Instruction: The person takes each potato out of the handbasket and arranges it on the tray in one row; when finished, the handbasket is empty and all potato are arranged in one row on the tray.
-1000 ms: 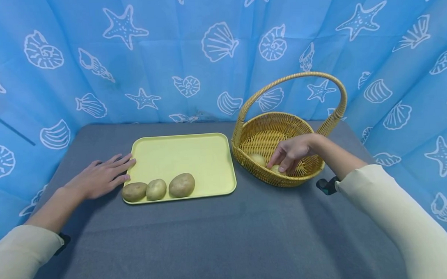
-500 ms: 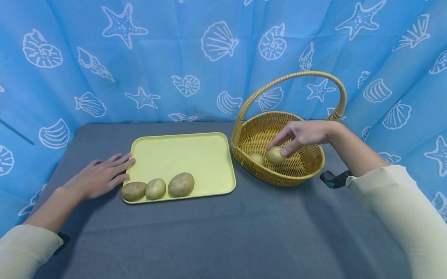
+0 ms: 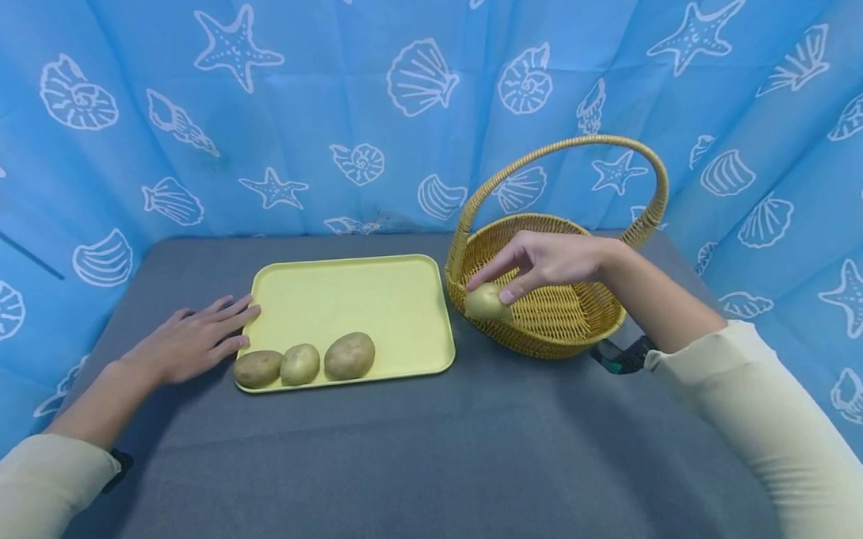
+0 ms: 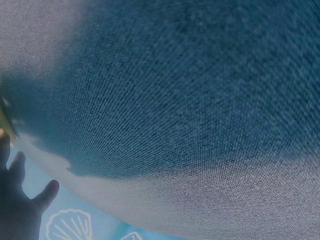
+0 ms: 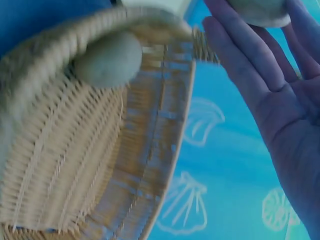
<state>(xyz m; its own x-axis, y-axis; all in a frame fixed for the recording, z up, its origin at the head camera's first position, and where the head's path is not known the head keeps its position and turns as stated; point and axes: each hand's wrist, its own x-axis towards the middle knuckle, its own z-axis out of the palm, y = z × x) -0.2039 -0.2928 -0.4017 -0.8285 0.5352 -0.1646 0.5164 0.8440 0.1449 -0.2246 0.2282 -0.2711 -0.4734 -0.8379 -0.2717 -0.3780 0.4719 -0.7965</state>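
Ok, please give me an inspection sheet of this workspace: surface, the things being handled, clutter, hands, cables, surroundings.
Surface: grey cloth-covered table, flat.
Things: yellow tray with three potatoes in a row along its near edge. Wicker basket with a hoop handle stands right of the tray. One more potato in the basket, seen from the right wrist.
Clutter: nothing seen.
Hands: right hand pinches a held potato in its fingers above the basket's left rim. Left hand lies flat on the table, fingertips at the tray's left edge.
Cables: nothing seen; a dark wrist device shows under the right sleeve.
Surroundings: blue curtain with shell and starfish prints on three sides.
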